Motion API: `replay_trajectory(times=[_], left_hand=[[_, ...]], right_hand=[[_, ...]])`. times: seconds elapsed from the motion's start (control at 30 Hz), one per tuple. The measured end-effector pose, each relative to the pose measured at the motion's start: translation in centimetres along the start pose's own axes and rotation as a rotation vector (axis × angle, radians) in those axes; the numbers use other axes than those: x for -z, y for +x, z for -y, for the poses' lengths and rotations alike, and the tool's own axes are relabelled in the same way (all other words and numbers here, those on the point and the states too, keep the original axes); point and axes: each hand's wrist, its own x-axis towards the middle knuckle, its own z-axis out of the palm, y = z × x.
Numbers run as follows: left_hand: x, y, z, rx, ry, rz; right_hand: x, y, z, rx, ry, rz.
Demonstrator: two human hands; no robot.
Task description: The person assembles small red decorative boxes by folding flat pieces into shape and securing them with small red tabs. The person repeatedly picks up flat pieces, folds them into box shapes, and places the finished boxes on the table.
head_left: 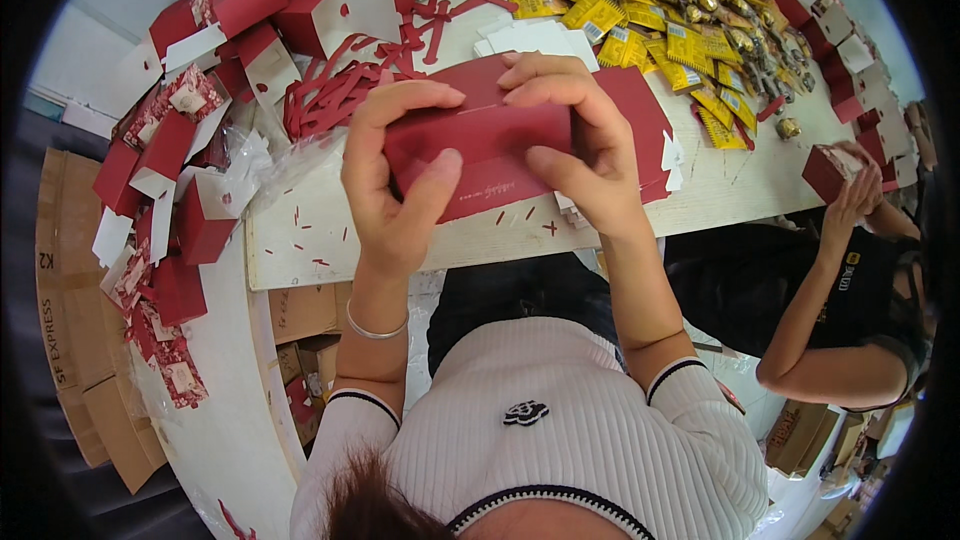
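Observation:
Between my two hands is a red cardboard box [480,145], held above the near part of the table, with its long side facing me. My left hand [395,175] grips its left end, fingers over the top and thumb on the front. At the right end my right hand [592,145] grips likewise, its fingertips on the upper edge and its thumb pressed to the front. Flat red cardboard pieces [645,115] lie just beyond my right hand. A tangle of red ribbons [340,90] is on the table past my left hand.
Red boxes [250,0] are piled at the far left, more [180,230] down the left side. White cards [530,38], yellow packets [690,45] and gold-wrapped balls [705,0] cover the back. At right, a co-worker's hands [855,190] hold a red box [828,170].

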Motion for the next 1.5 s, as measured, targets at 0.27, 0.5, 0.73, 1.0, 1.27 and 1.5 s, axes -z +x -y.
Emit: replay_trajectory(times=[0.27, 0.5, 0.73, 1.0, 1.27, 1.5], left_hand=[[0.4, -4.7, 0.6, -0.497, 0.395, 0.139], [5.4, -7.7, 1.1, 0.002, 0.527, -0.060], [11.0, -4.5, -0.2, 0.819, -1.713, -0.020], [9.1, -8.0, 1.7, 0.940, -0.764, -0.083], [5.5, -10.2, 0.8, 0.894, -0.721, -0.250], [3.9, -10.5, 1.2, 0.913, -0.704, -0.372]], right_hand=[[-0.5, -1.4, -1.6, -0.725, 0.475, -0.314], [-1.7, -2.1, -2.6, -0.283, -0.133, -0.152], [-3.9, -2.2, -3.5, 0.620, -1.152, 0.459], [-3.5, -1.2, -4.0, 0.049, -0.635, 0.844], [-8.3, -2.4, -4.8, -0.012, -0.833, 0.556], [-7.2, -1.8, -4.9, -0.083, -0.745, 0.634]])
